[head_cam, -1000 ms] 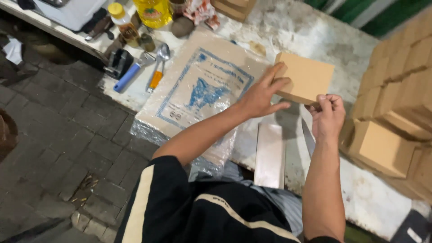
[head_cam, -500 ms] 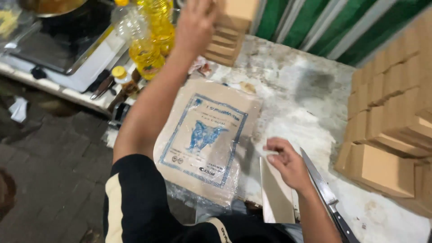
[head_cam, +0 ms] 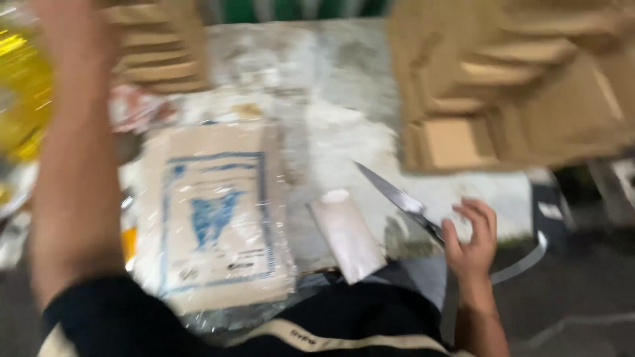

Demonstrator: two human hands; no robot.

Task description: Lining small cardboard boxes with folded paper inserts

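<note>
- Right hand (head_cam: 471,241) closed around handle of knife (head_cam: 397,197), blade pointing up-left from the grip.
- Judged stiff, light, sharp: best taken by handle only.
- Left hand (head_cam: 66,26) raised, blurred; grip impossible to tell.

The bare, pale stretch of table (head_cam: 331,112) between the printed sack (head_cam: 215,218) and the stacked brown blocks (head_cam: 516,86) leaves open room for a hand to pass toward the far edge. On the right, the blocks wall off that side. The knife (head_cam: 397,197) lies slantwise across the near end of this gap, held at the handle by the right hand (head_cam: 471,238). A pale flat slab (head_cam: 347,235) lies between sack and knife. The raised left forearm (head_cam: 73,152) bars the left side.
</note>
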